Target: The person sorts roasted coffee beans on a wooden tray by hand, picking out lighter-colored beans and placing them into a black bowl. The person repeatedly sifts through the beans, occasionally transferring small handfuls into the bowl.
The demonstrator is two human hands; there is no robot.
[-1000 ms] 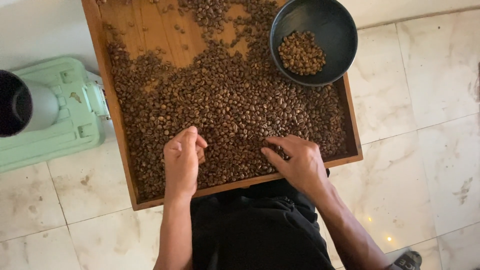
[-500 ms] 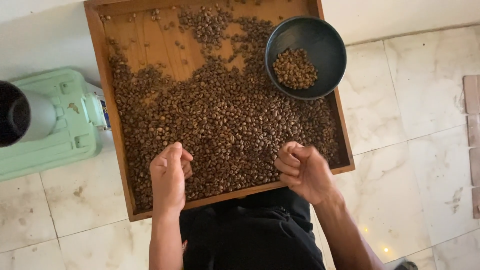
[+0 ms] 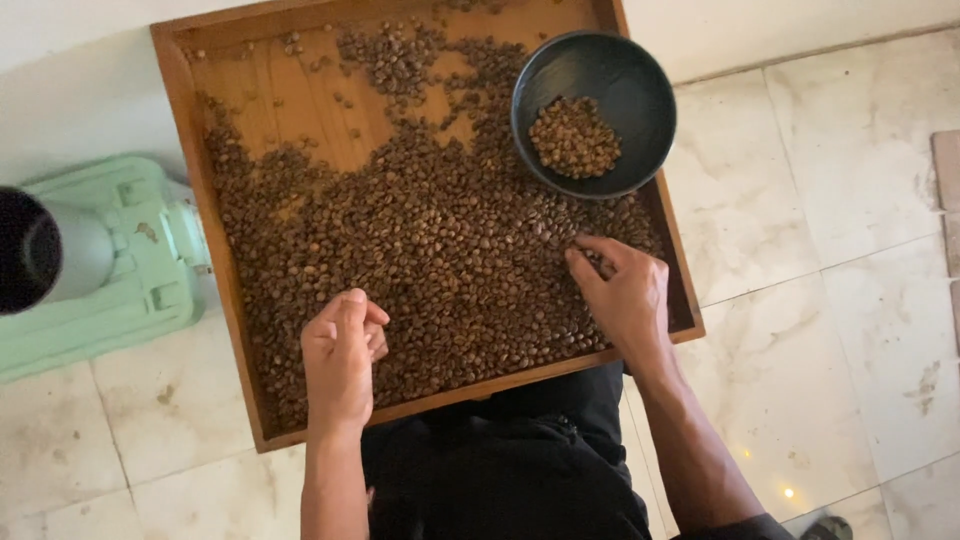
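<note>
Head view: both my hands down on the beans [image 3: 430, 250] in the wooden tray [image 3: 190, 190].

Looking down, I see my left hand [image 3: 340, 360] loosely curled at the near edge, fingertips pinched together on the beans; whether it grips one I cannot tell. My right hand [image 3: 620, 295] lies half open, fingers spread flat on the beans, gripping nothing I can see. The dark bowl [image 3: 640, 95], with a small heap of beans in it, sits just beyond the right hand, well apart from the left, so the right is the nearer one. A green scale [image 3: 120, 270] stands left of the left hand, on the tiled floor [image 3: 830, 200].
</note>
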